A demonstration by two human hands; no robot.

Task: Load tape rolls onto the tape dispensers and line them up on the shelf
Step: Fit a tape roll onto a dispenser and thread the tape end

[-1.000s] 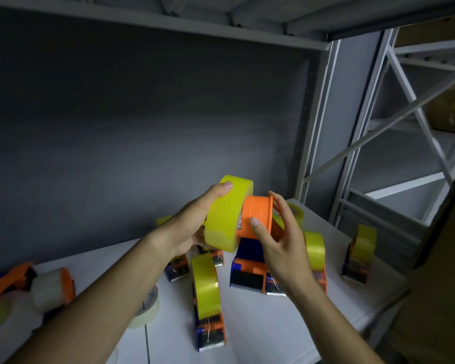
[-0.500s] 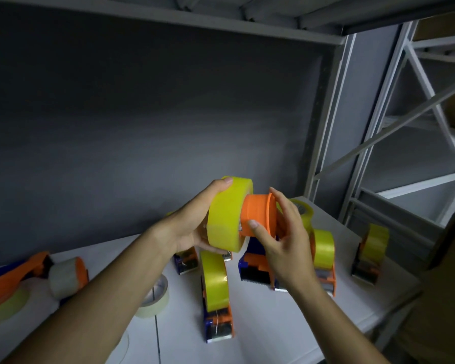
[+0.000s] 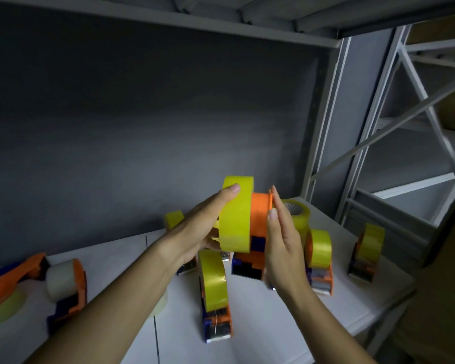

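Observation:
My left hand (image 3: 199, 229) grips a yellow tape roll (image 3: 234, 219) held up above the white shelf (image 3: 273, 316). The roll sits partly over the orange hub (image 3: 260, 215) of an orange and blue dispenser (image 3: 248, 264). My right hand (image 3: 283, 237) holds that dispenser from the right, fingers straight along the hub's flange. Loaded dispensers stand on the shelf: one in front (image 3: 213, 292), one behind my right hand (image 3: 319, 256), one at the far right (image 3: 367, 250). A loose yellow roll (image 3: 298, 214) lies behind the hub.
At the left lie a dispenser with a whitish roll (image 3: 63, 282), an orange handle (image 3: 13, 271) and a pale flat roll (image 3: 4, 306). Another pale roll (image 3: 162, 303) peeks out under my left forearm. A grey back wall and white rack uprights (image 3: 334, 114) bound the shelf.
The yellow roll has slid further right over the orange hub. My right hand's fingers have straightened alongside the hub's flange. The view has shifted slightly.

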